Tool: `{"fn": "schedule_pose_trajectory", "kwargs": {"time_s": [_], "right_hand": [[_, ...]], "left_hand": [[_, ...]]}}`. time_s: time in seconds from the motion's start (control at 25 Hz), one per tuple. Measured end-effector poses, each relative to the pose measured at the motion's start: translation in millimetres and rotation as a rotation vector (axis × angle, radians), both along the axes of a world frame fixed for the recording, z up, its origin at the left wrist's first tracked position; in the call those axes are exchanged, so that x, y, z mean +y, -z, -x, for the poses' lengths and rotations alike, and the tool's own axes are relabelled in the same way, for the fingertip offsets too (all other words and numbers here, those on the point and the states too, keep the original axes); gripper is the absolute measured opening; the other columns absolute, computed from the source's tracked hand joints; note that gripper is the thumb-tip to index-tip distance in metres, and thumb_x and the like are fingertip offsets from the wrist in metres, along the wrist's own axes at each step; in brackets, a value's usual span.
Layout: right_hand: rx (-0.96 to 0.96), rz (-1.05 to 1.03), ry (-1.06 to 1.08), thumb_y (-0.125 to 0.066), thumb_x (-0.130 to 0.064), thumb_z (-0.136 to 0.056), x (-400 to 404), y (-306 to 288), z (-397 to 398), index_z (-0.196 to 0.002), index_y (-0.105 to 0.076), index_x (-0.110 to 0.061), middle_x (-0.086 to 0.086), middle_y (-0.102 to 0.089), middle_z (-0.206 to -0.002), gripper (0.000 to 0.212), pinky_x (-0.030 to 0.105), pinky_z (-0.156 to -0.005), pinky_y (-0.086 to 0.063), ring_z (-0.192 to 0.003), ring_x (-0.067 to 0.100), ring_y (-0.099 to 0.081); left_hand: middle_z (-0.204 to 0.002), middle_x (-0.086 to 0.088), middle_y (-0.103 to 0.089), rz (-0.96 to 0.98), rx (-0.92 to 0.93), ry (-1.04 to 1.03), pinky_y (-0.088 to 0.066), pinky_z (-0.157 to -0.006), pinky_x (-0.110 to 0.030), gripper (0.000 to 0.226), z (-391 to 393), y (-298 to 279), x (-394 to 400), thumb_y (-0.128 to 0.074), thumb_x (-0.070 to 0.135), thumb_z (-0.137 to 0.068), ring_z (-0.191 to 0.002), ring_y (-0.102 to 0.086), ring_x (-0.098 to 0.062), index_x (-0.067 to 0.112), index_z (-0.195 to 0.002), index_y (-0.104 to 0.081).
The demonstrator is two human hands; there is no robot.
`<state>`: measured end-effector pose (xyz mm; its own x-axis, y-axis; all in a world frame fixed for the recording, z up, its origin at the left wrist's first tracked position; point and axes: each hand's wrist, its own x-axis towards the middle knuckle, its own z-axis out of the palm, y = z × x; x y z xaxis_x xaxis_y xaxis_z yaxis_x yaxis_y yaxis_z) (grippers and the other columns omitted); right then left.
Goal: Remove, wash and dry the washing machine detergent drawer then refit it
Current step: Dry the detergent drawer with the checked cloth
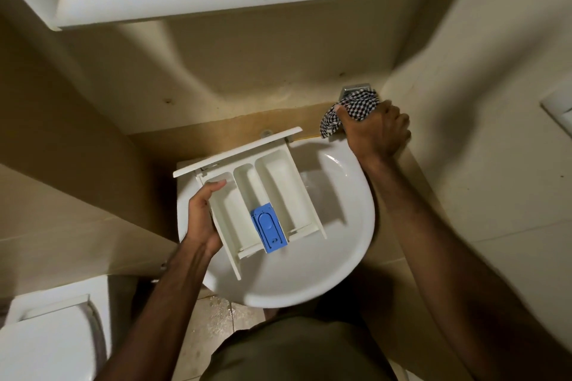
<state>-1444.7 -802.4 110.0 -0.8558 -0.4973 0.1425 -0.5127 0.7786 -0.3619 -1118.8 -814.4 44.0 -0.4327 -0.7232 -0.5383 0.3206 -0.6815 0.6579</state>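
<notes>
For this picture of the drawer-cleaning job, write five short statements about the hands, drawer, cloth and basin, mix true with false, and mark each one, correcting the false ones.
1. The left hand holds the detergent drawer by its side wall. True.
2. The drawer is held over the white basin. True.
3. The right hand hangs idle. False: it grips a checked cloth near the wall corner.
4. The blue insert lies loose in the basin. False: it sits in the drawer's middle compartment.
5. The cloth is wiping inside the drawer. False: cloth and drawer are apart.
</notes>
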Motion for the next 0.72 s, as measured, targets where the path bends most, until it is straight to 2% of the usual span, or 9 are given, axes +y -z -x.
{"fn": "schedule_pose_trajectory", "kwargs": {"time_s": [0.12,0.2,0.32,0.44,0.52,0.6,0.72], "right_hand": [[0.023,0.005,-0.016,-0.058,-0.069,-0.082,-13,7,8,-0.135,-0.056,-0.005,0.018,-0.061,-0.135,0.083,0.052,-0.106,-0.039,-0.129,0.037,-0.048],[-0.044,0.076,-0.059,-0.062,-0.056,-0.084,-16,4,13,-0.131,-0.06,-0.009,0.013,-0.065,-0.132,0.066,0.053,-0.106,-0.039,-0.127,0.035,-0.05],[-0.172,0.327,-0.091,-0.066,-0.044,-0.085,-4,-6,15,-0.134,-0.057,-0.016,0.009,-0.064,-0.132,0.057,0.047,-0.106,-0.044,-0.125,0.031,-0.054],[-0.365,0.686,-0.085,-0.072,-0.032,-0.082,17,-24,14,-0.132,-0.055,-0.013,0.005,-0.063,-0.127,0.056,0.036,-0.097,-0.054,-0.112,0.022,-0.064],[-0.479,0.814,-0.12,-0.077,-0.02,-0.08,34,-38,10,-0.125,-0.057,-0.005,0.009,-0.066,-0.121,0.051,0.042,-0.092,-0.059,-0.105,0.021,-0.068],[-0.44,0.814,-0.238,-0.081,-0.012,-0.076,56,-48,-4,-0.121,-0.059,-0.009,0.006,-0.067,-0.118,0.05,0.043,-0.089,-0.06,-0.104,0.017,-0.068],[-0.151,0.732,-0.487,-0.083,-0.016,-0.072,86,-48,-47,-0.122,-0.066,-0.021,-0.004,-0.065,-0.122,0.053,0.029,-0.086,-0.06,-0.11,0.012,-0.063]], "left_hand": [[-0.1,-0.007,-0.072,0.009,0.013,0.005,-0.054,-0.086,-0.042,0.052,-1,-1,3,-0.081,0.038,-0.069,-0.09,-0.069,-0.029,0.017,-0.116,-0.072],[-0.097,-0.006,-0.074,0.028,0.011,-0.011,-0.057,-0.082,-0.039,0.043,-2,-2,4,-0.081,0.038,-0.07,-0.086,-0.071,-0.027,0.019,-0.108,-0.076],[-0.094,-0.004,-0.076,0.036,0.014,-0.03,-0.061,-0.077,-0.037,0.034,-3,-5,4,-0.08,0.038,-0.072,-0.083,-0.074,-0.025,0.021,-0.102,-0.079],[-0.099,-0.005,-0.077,0.038,0.027,-0.041,-0.061,-0.081,-0.039,0.037,-3,-6,2,-0.076,0.038,-0.08,-0.087,-0.074,-0.026,0.019,-0.112,-0.077],[-0.102,-0.006,-0.075,0.034,0.021,-0.033,-0.059,-0.085,-0.041,0.041,-1,-8,1,-0.073,0.04,-0.083,-0.09,-0.073,-0.026,0.019,-0.118,-0.074],[-0.104,-0.006,-0.074,0.031,0.011,-0.021,-0.058,-0.086,-0.042,0.045,1,-10,0,-0.072,0.043,-0.084,-0.092,-0.072,-0.027,0.019,-0.122,-0.072],[-0.103,-0.007,-0.074,0.046,-0.003,0.01,-0.06,-0.084,-0.041,0.045,3,-14,-1,-0.073,0.045,-0.083,-0.09,-0.073,-0.027,0.019,-0.119,-0.073]]}}
